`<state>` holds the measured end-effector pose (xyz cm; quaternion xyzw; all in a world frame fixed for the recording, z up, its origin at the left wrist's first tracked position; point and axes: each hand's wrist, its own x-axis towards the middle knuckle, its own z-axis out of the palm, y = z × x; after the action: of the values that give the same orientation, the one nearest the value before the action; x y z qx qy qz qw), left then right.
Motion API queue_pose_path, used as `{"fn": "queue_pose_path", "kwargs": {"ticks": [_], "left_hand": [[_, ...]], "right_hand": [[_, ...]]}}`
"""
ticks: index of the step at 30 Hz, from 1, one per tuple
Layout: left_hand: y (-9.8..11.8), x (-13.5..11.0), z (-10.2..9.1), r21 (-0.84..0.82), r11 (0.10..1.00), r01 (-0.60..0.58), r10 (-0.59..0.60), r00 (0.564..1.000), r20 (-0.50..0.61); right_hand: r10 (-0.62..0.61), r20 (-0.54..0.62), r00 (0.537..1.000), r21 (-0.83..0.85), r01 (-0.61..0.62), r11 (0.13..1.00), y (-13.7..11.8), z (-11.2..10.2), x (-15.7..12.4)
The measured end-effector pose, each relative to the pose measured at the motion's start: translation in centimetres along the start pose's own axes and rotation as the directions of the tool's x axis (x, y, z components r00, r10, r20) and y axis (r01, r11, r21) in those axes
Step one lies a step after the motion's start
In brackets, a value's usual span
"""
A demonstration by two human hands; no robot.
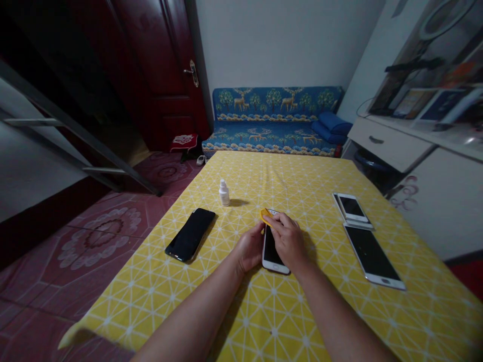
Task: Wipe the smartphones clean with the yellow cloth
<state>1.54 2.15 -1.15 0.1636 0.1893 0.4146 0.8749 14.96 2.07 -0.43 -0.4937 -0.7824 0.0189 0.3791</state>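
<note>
A white-framed smartphone (274,251) with a dark screen lies on the yellow patterned tablecloth in front of me. My left hand (250,247) is curled against its left edge, steadying it; some of those fingers are hidden. My right hand (289,238) is closed around a small yellow cloth (265,215) and presses it on the upper part of the screen. Beyond the hands, to the left, a small white bottle (224,193) stands upright. A black smartphone (190,235) lies to the left of my hands.
On the table's right side lie a large white-framed phone (373,255) and a smaller white phone (351,207) resting on another flat device. A blue patterned sofa (271,131) is behind the table (241,322). A white cabinet (445,201) stands on the right.
</note>
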Motion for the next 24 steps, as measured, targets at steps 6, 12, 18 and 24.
{"fn": "queue_pose_path", "kwargs": {"ticks": [6,12,18,24], "left_hand": [[1.0,-0.3,0.4,-0.121,0.991,-0.057,0.061,0.998,0.033],[1.9,-0.5,0.4,-0.186,0.969,-0.160,0.153,0.987,-0.053],[2.4,-0.6,-0.1,-0.146,0.969,-0.198,0.185,0.978,-0.095],[2.6,-0.7,-0.3,-0.123,0.975,-0.187,0.176,0.980,-0.097]], "right_hand": [[-0.039,0.035,0.999,0.010,0.038,0.999,-1.0,0.1,-0.5],[-0.072,0.111,0.991,0.085,0.063,0.994,-2.2,-0.2,-1.0],[-0.155,0.190,0.969,0.174,0.122,0.977,-3.1,-1.5,-1.1],[-0.221,0.225,0.949,0.296,0.149,0.943,-1.9,-1.8,-1.5]]}}
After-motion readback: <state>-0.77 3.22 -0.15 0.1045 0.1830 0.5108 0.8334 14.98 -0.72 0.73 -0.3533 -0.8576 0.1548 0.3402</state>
